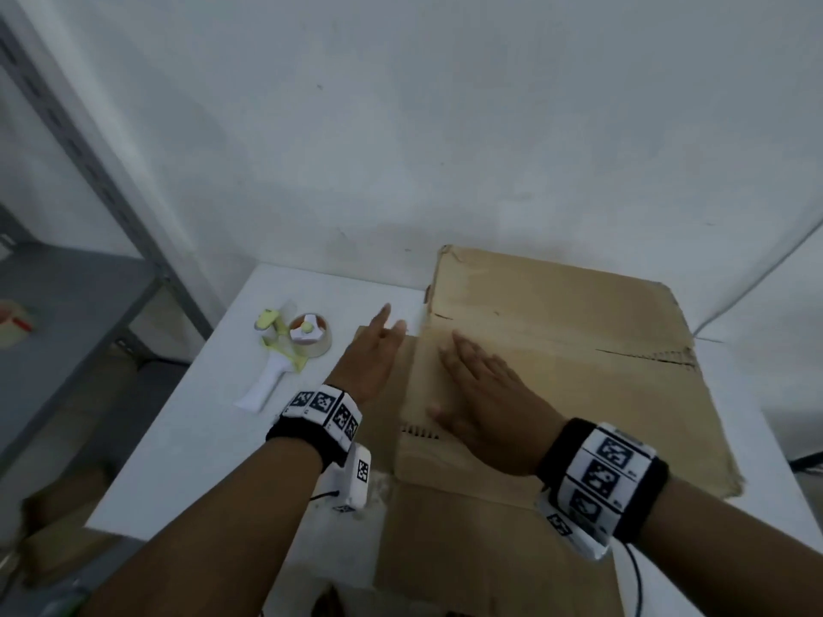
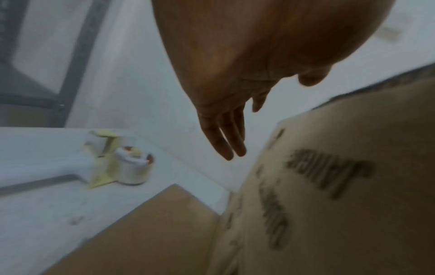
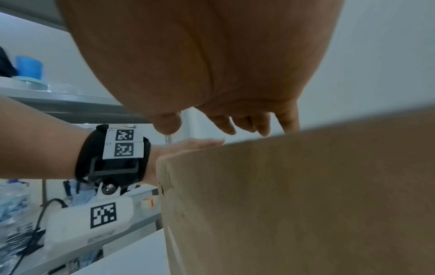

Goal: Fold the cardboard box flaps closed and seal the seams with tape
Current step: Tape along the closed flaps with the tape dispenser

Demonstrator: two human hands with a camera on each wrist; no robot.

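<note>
Cardboard box (image 1: 556, 371) on white table (image 1: 187, 438), right of centre; worn brown, top flap torn, creased. Right hand (image 1: 481, 407) flat on flap, fingers straight. Left hand (image 1: 372, 354) outstretched at left edge, holding nothing. Tape dispenser (image 1: 289, 349) far left.

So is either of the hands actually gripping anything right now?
No. The right hand lies flat on the cardboard box flap; the left hand is open, holding nothing.

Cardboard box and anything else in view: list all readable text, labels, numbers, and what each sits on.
No text reads cleanly.
Cardboard box: dark print on its side, sideways and blurred in the left wrist view; unreadable.
Wristbands: square black-and-white marker codes only.
Left wrist camera housing: marker code only.
Tape dispenser: no text visible.
</note>
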